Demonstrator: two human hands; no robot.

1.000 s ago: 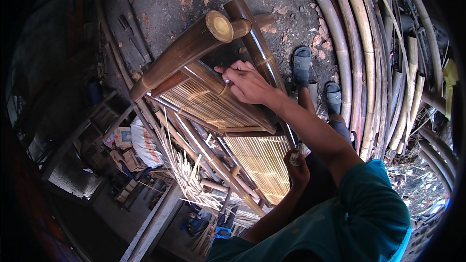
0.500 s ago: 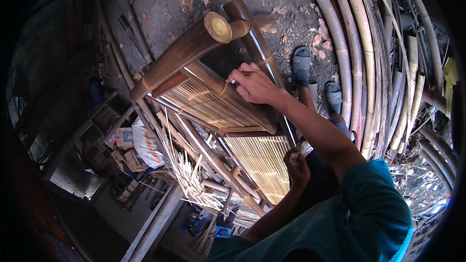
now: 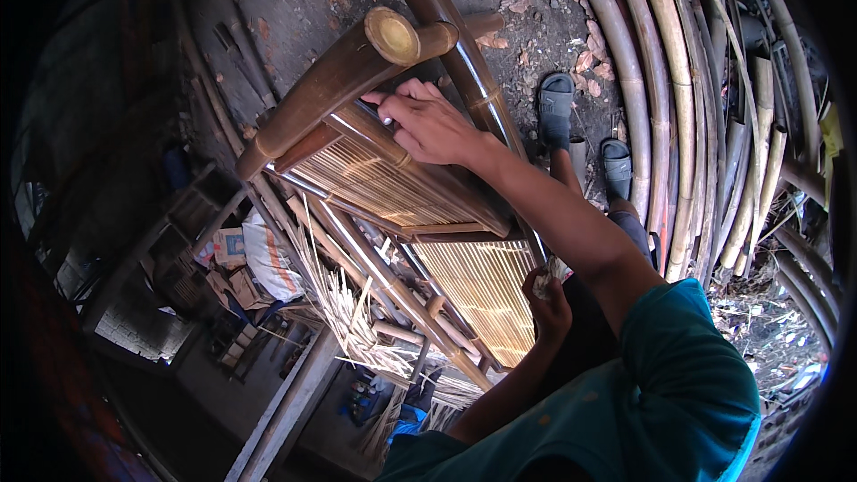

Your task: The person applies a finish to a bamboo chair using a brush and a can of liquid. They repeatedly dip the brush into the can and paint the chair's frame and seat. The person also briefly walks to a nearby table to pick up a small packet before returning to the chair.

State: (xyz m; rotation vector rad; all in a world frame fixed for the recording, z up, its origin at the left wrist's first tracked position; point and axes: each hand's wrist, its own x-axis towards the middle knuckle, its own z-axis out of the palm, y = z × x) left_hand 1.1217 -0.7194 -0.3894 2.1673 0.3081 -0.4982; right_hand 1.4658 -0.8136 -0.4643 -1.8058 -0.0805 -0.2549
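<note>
A brown, glossy bamboo chair or bench (image 3: 406, 170) stands tilted before me, with thick poles and slatted panels (image 3: 478, 290). My right hand (image 3: 424, 125) presses on its upper rail (image 3: 359, 129), just below the thick end pole (image 3: 312, 89). Its fingers are curled, and a small whitish spot shows at them; what they hold, if anything, I cannot make out. Lower down, my left hand (image 3: 551, 311) is closed on a crumpled pale wad (image 3: 553, 275), perhaps cloth or plastic, beside the frame's near edge.
Long bamboo poles (image 3: 665, 98) lie in a pile at the right. My sandalled feet (image 3: 555, 112) rest on the ground among dry leaves. Left of the frame are thin split strips (image 3: 353, 330), a white sack (image 3: 268, 254), a wooden beam (image 3: 286, 406) and cardboard (image 3: 241, 290).
My right hand has slid up and left along the rail toward the thick end pole. The left hand stays nearly in place with its wad.
</note>
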